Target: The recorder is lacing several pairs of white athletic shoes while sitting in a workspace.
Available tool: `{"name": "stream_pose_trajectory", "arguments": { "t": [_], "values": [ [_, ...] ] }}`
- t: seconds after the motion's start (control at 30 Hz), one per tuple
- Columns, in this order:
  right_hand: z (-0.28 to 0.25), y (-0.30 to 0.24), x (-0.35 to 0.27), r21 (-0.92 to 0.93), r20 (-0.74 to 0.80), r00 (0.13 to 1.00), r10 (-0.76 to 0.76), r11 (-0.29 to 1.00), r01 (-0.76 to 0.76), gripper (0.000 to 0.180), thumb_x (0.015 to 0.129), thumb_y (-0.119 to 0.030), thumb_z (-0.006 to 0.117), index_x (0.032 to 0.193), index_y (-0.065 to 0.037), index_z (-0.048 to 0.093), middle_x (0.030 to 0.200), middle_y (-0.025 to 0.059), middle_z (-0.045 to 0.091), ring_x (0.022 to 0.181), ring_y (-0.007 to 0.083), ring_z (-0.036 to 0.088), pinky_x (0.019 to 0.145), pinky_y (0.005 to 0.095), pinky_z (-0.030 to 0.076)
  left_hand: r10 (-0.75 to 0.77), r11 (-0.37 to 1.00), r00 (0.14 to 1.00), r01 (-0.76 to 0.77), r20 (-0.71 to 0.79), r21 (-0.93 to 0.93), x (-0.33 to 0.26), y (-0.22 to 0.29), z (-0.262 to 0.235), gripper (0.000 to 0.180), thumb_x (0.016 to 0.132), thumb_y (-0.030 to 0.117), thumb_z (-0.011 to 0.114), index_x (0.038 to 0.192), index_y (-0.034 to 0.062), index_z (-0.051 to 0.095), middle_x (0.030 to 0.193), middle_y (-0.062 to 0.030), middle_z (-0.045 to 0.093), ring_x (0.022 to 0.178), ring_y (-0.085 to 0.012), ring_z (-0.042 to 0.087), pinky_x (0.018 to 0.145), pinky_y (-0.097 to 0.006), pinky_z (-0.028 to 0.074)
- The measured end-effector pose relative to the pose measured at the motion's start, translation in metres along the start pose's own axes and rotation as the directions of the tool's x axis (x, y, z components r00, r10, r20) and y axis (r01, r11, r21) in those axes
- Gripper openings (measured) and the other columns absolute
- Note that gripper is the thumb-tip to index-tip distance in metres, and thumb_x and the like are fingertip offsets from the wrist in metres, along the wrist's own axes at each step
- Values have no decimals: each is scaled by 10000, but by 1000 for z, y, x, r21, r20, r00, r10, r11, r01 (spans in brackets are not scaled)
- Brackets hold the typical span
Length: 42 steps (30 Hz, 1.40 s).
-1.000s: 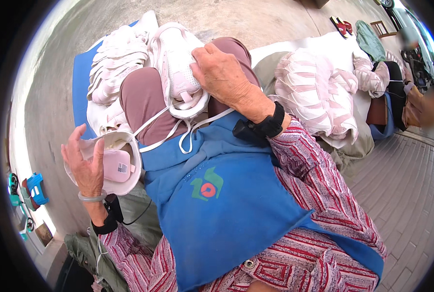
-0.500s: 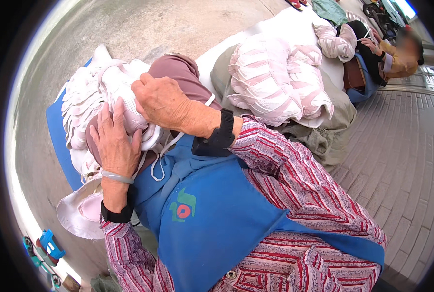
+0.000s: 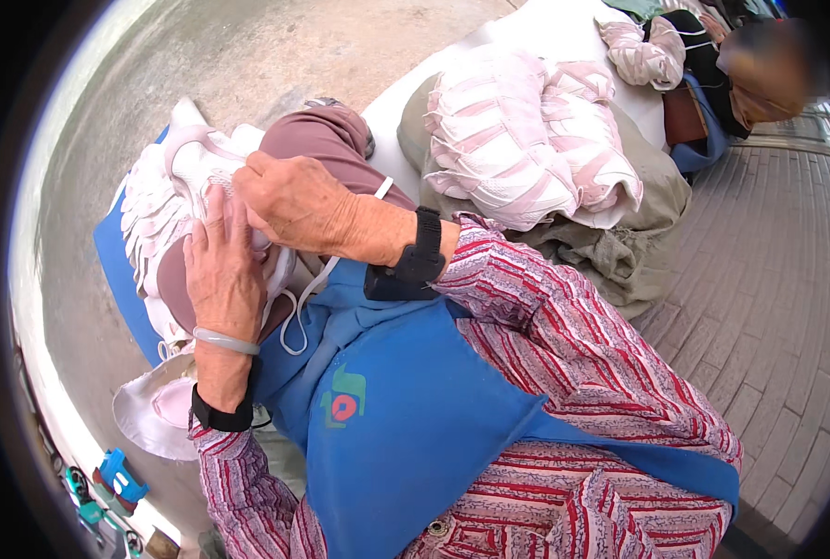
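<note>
A white and pink shoe upper [image 3: 190, 168] lies across my lap, partly covered by my hands. My left hand [image 3: 221, 284] rests flat on it, fingers stretched toward the far side. Just to the right, my right hand [image 3: 301, 203] is closed in a pinch against the upper; whatever sits between its fingertips is hidden. A loose white lace [image 3: 294, 328] loops down below the right hand onto my blue apron [image 3: 415, 419]. Beyond the left hand, several overlapping white uppers [image 3: 138, 207] lie on a blue surface [image 3: 119, 259].
Big tied bundles of white and pink uppers [image 3: 499, 140] sit on a grey-green cloth sack [image 3: 643, 270] to the right. Another person [image 3: 764, 79] is at the upper right beside a smaller bundle [image 3: 640, 56]. A white piece [image 3: 140, 415] hangs near my left wrist; a blue toy [image 3: 122, 475] stands lower left.
My right hand has shifted slightly left, close against my left fingers. The left fingers are straighter and nearer together. The view has tilted a little, and the other person's position has changed.
</note>
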State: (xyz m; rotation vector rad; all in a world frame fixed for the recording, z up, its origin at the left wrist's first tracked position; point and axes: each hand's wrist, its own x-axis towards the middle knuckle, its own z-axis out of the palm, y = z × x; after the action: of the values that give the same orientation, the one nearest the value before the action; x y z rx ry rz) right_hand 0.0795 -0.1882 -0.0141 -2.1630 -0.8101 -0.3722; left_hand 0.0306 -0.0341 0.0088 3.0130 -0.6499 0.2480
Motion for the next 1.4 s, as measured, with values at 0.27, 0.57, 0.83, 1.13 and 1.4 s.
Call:
{"name": "stream_pose_trajectory", "arguments": {
  "t": [0.27, 0.57, 0.83, 1.13, 1.4],
  "values": [
    [-7, 1, -4, -90, 93, 995, 26, 996, -17, 173, 778, -117, 603, 885, -9, 521, 815, 136, 533, 719, 304, 604, 596, 369, 516, -36, 984, 999, 34, -7, -172, -7, 8, -4, 546, 694, 50, 573, 1236, 41, 509, 1424, -162, 357, 1340, -358, 309, 1055, -593, 223],
    [0, 5, 5, -71, 106, 994, -5, 997, 12, 159, 741, -83, 626, 844, 19, 560, 820, 161, 582, 715, 304, 643, 595, 365, 542, -106, 901, 994, 93, -6, -425, -19, -1, -2, 676, 733, 29, 593, 1371, 54, 370, 1462, -230, 277, 1341, -401, 304, 1081, -554, 237],
    [15, 5, 21, -110, 150, 987, -52, 992, 69, 157, 780, -98, 609, 851, 8, 518, 831, 161, 566, 744, 337, 618, 633, 389, 521, -170, 976, 980, 152, -105, -158, -27, 10, 29, 682, 815, 84, 574, 1405, -32, 252, 1442, -287, 242, 1312, -427, 316, 1060, -524, 281],
    [-38, -4, -6, 301, 314, 941, -126, 953, 27, 134, 792, -150, 651, 861, -42, 610, 793, 113, 530, 772, 279, 567, 676, 358, 471, -205, 879, 969, 119, -140, -463, -43, -1, 12, 595, 843, 51, 583, 1380, -4, 332, 1382, -234, 388, 1259, -384, 415, 1059, -433, 328],
    [-29, -20, -59, -273, 690, 698, -192, 825, 496, 80, 719, -167, 607, 755, -96, 621, 777, 15, 504, 842, 183, 484, 743, 292, 372, -477, 619, 876, 280, -69, -734, -77, -41, -5, 261, 928, 58, 522, 1176, -15, 552, 1185, -132, 601, 1114, -233, 562, 991, -331, 401]
  ]
}}
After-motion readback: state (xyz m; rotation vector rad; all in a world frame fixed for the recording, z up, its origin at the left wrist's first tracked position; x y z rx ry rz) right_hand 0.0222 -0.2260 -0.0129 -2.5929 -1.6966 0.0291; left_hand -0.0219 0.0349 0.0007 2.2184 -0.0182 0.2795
